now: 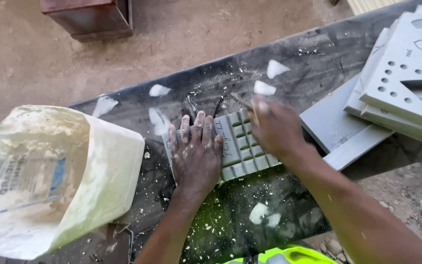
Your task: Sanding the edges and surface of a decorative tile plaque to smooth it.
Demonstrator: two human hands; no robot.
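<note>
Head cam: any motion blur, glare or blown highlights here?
Head view: the right hand is smeared by motion blur, and the thin tool at its fingers is hard to make out; the left hand, flat on the grey grooved slab, is sharp. Daylight is soft, shadows faint. The pale plastic sack is bright, near blown. Slight sheen on the dark dusty worktop.

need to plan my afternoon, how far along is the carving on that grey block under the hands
Partly done, it seems. Done: the grey block has rows of slots on its right part, and white chips litter the bench. In hand: the left hand presses the block flat while the right hand, blurred, works a thin tool at its top edge. Left: the strip under the left hand looks uncut, though mostly hidden.
</note>
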